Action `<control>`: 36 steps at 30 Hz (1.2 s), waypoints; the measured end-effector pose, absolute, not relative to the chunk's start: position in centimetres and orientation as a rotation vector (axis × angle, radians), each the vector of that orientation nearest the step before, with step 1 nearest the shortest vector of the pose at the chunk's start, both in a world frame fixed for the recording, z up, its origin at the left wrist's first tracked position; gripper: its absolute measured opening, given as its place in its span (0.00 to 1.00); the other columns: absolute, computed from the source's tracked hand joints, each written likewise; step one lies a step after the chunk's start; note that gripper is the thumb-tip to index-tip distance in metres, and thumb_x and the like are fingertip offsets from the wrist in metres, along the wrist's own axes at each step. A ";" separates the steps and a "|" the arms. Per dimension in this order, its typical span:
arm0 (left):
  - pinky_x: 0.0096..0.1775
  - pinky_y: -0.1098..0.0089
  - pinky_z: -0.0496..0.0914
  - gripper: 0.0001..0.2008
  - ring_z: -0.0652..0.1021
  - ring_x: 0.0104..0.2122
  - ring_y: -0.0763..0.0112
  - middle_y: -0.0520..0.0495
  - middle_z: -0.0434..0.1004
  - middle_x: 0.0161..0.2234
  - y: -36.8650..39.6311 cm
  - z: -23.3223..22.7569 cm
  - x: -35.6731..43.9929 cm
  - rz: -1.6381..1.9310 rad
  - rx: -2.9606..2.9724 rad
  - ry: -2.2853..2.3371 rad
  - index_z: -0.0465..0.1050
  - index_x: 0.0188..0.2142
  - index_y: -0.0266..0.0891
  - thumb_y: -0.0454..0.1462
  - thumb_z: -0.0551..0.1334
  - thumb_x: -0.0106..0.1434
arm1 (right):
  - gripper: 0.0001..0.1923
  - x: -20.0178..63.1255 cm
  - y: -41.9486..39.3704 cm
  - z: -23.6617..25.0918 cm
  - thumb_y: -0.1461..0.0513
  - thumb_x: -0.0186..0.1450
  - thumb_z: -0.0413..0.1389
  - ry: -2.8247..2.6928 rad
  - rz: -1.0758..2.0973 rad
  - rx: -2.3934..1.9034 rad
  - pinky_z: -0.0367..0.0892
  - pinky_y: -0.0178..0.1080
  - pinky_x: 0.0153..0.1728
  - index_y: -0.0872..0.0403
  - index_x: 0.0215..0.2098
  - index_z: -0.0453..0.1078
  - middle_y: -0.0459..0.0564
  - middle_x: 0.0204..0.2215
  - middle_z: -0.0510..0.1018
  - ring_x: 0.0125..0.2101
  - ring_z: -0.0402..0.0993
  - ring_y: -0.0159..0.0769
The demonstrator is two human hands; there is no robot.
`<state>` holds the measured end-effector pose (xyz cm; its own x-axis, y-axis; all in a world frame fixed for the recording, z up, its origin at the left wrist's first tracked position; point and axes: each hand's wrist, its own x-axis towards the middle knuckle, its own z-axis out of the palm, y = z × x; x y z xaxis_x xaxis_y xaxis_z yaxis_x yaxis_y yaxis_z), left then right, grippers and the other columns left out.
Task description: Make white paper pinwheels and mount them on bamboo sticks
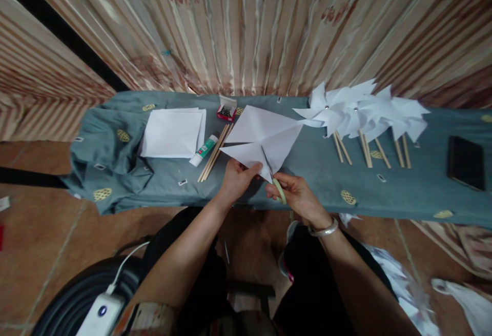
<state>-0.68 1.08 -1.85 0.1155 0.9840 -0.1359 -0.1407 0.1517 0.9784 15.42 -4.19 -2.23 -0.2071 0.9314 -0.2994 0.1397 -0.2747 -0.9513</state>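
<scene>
A white square of paper [269, 130] with crossing creases lies over the middle of the cloth-covered table, a slit running in from its left corner. My left hand [238, 179] pinches its near left part, thumb on top. My right hand [290, 191] grips scissors [280, 190] with pale green handles, their blades at the near corner and pointing towards the paper's centre. Just left of the paper lie several wooden sticks [215, 154], a glue stick [204, 150] with a green label, and an open small red box [226, 111] of dark pins or tacks.
A stack of white paper [172, 132] lies at the left. Several paper pinwheels [357, 110] on wooden sticks overlap at the right, and a dark phone [466, 162] lies beyond them. A pleated curtain [246, 33] hangs behind the table [319, 187]. White paper scraps [400, 279] are on the floor.
</scene>
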 end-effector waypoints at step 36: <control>0.23 0.72 0.68 0.08 0.71 0.21 0.73 0.53 0.73 0.21 1.8 -1.5 -1.5 1.168 0.991 1.137 0.71 0.24 0.37 0.38 0.68 0.46 | 0.24 16.0 -4.4 -1.5 0.46 0.53 0.66 -1.338 1.678 -1.396 0.61 0.32 0.23 0.56 0.37 0.75 0.43 0.21 0.73 0.22 0.67 0.28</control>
